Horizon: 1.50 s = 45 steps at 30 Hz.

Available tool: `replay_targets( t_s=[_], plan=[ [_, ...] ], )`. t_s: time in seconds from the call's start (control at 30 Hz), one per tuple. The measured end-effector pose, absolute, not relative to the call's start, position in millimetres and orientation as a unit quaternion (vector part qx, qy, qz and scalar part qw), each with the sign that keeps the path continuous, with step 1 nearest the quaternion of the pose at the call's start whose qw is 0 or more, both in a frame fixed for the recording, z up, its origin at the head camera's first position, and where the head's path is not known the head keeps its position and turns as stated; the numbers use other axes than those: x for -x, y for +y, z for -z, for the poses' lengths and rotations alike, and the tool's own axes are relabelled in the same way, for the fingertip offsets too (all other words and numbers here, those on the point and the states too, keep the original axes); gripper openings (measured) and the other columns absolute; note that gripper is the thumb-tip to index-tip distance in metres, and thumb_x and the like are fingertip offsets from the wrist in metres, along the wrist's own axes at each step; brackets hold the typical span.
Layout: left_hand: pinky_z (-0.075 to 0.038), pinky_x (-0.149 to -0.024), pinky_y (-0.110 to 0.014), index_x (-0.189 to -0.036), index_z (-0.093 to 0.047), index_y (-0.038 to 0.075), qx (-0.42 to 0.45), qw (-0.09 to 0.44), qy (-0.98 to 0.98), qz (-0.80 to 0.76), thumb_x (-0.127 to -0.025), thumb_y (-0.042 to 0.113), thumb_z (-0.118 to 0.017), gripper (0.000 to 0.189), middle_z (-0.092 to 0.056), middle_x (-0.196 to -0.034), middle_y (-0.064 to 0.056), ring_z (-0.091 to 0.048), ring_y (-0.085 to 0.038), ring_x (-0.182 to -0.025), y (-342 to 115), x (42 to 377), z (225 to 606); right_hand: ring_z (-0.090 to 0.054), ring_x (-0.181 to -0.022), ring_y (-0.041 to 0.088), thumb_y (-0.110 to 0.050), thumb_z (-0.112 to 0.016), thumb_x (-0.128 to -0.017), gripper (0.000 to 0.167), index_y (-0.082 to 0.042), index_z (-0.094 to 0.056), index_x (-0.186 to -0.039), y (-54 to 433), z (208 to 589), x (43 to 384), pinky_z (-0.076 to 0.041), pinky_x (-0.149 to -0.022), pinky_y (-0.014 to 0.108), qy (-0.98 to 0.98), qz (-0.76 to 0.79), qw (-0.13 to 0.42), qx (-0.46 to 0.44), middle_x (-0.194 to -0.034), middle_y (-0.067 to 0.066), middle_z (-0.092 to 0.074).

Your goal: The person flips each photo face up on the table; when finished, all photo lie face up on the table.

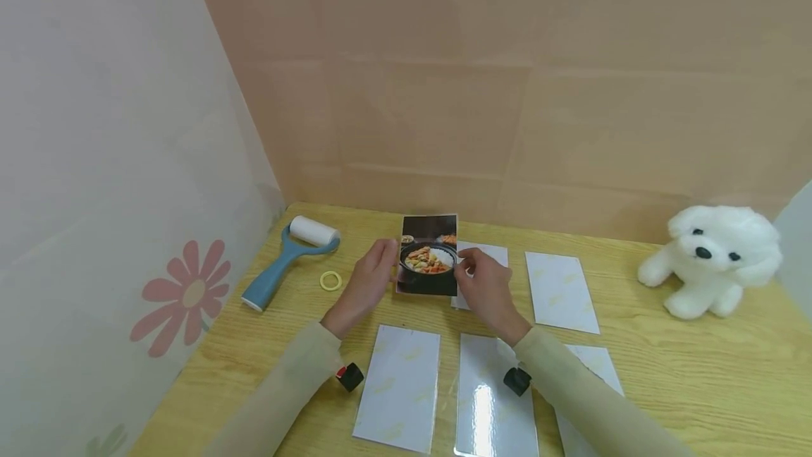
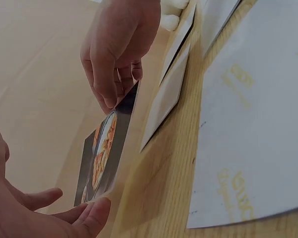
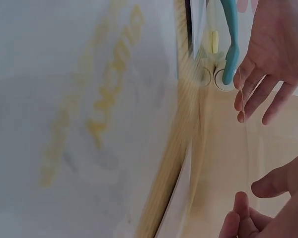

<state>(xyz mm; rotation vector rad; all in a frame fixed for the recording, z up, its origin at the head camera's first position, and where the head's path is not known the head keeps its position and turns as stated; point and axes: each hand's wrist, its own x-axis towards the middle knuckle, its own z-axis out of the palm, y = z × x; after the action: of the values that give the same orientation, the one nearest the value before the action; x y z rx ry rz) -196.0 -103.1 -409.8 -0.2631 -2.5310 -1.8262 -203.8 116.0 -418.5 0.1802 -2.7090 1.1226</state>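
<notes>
A printed food photo (image 1: 428,259), showing a black pot of rice and stir-fry, is held up off the table and tilted toward the head camera. My left hand (image 1: 366,279) holds its left edge, with fingers partly behind it. At the right edge, thumb and fingertips of my right hand (image 1: 485,291) pinch the sheet. In the left wrist view the photo (image 2: 107,144) stands steeply between both hands, above the wood. The right wrist view catches it almost edge-on, as a thin line. Just behind the right hand lies a white card (image 1: 491,254), partly covered.
More white cards with faint yellow print lie about: one at front left (image 1: 400,386), a glossy one at front middle (image 1: 491,400), others to the right. A blue-handled lint roller (image 1: 285,259) and a yellow ring (image 1: 330,281) lie left. A white plush dog (image 1: 713,259) sits right.
</notes>
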Motion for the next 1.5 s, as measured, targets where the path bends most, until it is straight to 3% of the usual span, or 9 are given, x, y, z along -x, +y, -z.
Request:
replay_targets(
  t_s=[0.17, 0.43, 0.67, 0.8, 0.9, 1.1, 1.33, 1.5],
  plan=[
    [-0.052, -0.084, -0.045, -0.124, -0.054, 0.001, 0.086, 0.001, -0.817, 0.57, -0.11, 0.049, -0.032, 0.054, -0.058, -0.102, -0.019, -0.063, -0.031, -0.094, -105, 193, 411, -0.061, -0.084, 0.027, -0.012, -0.058, -0.094, 0.029, 0.004, -0.069, -0.115, 113, 422, 205, -0.037, -0.086, 0.054, -0.923, -0.371, 0.079, -0.056, -0.093, 0.01, -0.072],
    [-0.05, -0.072, -0.039, -0.133, -0.053, 0.002, 0.088, -0.013, -0.82, 0.566, -0.109, 0.052, -0.031, 0.06, -0.059, -0.092, -0.019, -0.06, -0.03, -0.081, -110, 195, 416, -0.064, -0.097, 0.032, -0.018, -0.058, -0.097, 0.034, 0.005, -0.068, -0.12, 104, 423, 204, -0.028, -0.087, 0.057, -0.925, -0.376, 0.037, -0.042, -0.098, 0.008, -0.074],
    [-0.049, -0.086, -0.045, -0.14, -0.05, 0.002, 0.073, -0.024, -0.837, 0.542, -0.109, 0.054, -0.026, 0.065, -0.061, -0.104, -0.016, -0.062, -0.027, -0.094, -112, 197, 417, -0.065, -0.094, 0.034, -0.021, -0.06, -0.095, 0.034, 0.006, -0.071, -0.115, 95, 423, 204, -0.027, -0.087, 0.061, -0.935, -0.351, 0.024, -0.051, -0.083, 0.004, -0.071],
    [-0.046, -0.096, -0.049, -0.142, -0.049, 0.003, 0.063, -0.033, -0.843, 0.533, -0.109, 0.054, -0.026, 0.065, -0.061, -0.12, -0.018, -0.059, -0.029, -0.107, -111, 197, 416, -0.062, -0.095, 0.036, -0.023, -0.06, -0.094, 0.031, 0.003, -0.073, -0.105, 90, 423, 205, -0.026, -0.09, 0.063, -0.943, -0.33, 0.012, -0.051, -0.073, 0.0, -0.066],
    [-0.042, -0.104, -0.051, -0.142, -0.048, 0.002, 0.058, -0.04, -0.848, 0.526, -0.109, 0.053, -0.027, 0.064, -0.058, -0.132, -0.018, -0.055, -0.031, -0.121, -110, 198, 416, -0.061, -0.095, 0.037, -0.026, -0.06, -0.094, 0.028, -0.001, -0.072, -0.097, 86, 423, 206, -0.027, -0.09, 0.063, -0.948, -0.315, 0.005, -0.049, -0.075, -0.001, -0.066],
    [-0.037, -0.109, -0.051, -0.145, -0.045, 0.003, 0.049, -0.057, -0.85, 0.521, -0.106, 0.061, -0.027, 0.072, -0.052, -0.143, -0.017, -0.046, -0.031, -0.135, -109, 200, 417, -0.051, -0.068, 0.028, -0.028, -0.062, -0.095, 0.034, -0.009, -0.057, -0.066, 83, 423, 208, -0.028, -0.079, 0.056, -0.955, -0.289, 0.012, -0.056, -0.059, 0.001, -0.052],
    [-0.042, -0.102, -0.053, -0.146, -0.041, 0.0, 0.063, -0.055, -0.851, 0.519, -0.109, 0.052, -0.029, 0.065, -0.06, -0.124, -0.02, -0.055, -0.031, -0.121, -108, 201, 418, -0.051, -0.066, 0.028, -0.031, -0.062, -0.094, 0.036, -0.009, -0.057, -0.066, 80, 423, 209, -0.03, -0.077, 0.054, -0.959, -0.279, 0.008, -0.053, -0.06, 0.002, -0.054],
    [-0.044, -0.1, -0.052, -0.146, -0.04, -0.001, 0.064, -0.052, -0.856, 0.511, -0.108, 0.056, -0.028, 0.07, -0.064, -0.114, -0.019, -0.058, -0.029, -0.115, -108, 203, 419, -0.052, -0.069, 0.029, -0.032, -0.061, -0.095, 0.036, -0.011, -0.058, -0.066, 79, 424, 210, -0.031, -0.078, 0.055, -0.961, -0.271, 0.007, -0.056, -0.062, 0.003, -0.055]
  ],
)
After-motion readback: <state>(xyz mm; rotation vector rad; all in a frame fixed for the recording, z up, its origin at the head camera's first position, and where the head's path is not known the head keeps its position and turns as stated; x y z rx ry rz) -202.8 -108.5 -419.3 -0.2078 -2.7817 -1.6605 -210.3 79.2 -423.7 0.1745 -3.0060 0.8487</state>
